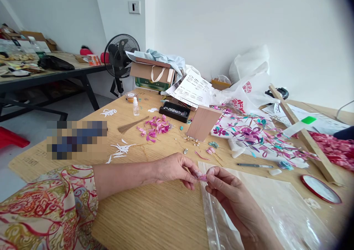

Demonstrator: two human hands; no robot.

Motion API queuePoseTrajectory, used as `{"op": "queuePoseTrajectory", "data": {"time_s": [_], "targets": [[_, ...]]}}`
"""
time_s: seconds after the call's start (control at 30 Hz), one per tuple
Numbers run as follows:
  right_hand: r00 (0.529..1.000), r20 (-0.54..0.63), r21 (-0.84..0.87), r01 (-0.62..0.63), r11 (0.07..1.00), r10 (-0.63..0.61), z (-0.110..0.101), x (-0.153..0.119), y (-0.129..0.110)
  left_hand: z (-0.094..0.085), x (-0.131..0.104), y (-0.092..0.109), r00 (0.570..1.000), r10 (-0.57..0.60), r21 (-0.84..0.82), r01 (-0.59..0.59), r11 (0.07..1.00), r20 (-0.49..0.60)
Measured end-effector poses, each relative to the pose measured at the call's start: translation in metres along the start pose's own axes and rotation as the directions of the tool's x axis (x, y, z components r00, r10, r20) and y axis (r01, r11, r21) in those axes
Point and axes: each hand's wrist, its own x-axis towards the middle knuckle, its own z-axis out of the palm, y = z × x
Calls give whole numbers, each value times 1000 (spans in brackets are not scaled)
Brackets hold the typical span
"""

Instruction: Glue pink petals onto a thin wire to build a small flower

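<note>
Over the table, my left hand and my right hand meet fingertip to fingertip. Both pinch one small pink petal, mostly covered by the fingers. Beneath my right hand lies a clear plastic bag. Beyond the hands is a loose pile of pink petals, with a few more pink petals on thin wires nearer. White paper-like strips are scattered to the left of them, beside a bundle of thin brown wires.
At right, wired pink and teal flowers lie near a wooden bar, a pen and a red-rimmed round lid. A wooden block, black tray and spray bottle stand farther back. A fan is behind the table.
</note>
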Motion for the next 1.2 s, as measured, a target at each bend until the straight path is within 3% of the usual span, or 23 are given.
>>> {"op": "queuePoseTrajectory", "data": {"time_s": [0.3,0.43,0.67,1.2], "targets": [[997,-65,162,49,986,-39,-9,4,2,1,-2,2,1000,28,-66,-28,997,-7],[993,-104,71,66,995,-58,-7,4,2,2,-3,5,997,74,-169,-79,982,-33],[992,-66,-188,95,978,-109,10,1,-3,7,-6,7,985,137,-298,-163,941,-107],[948,-248,-175,159,972,-200,30,3,3,19,-10,12,959,217,-364,-271,891,-183]]}}
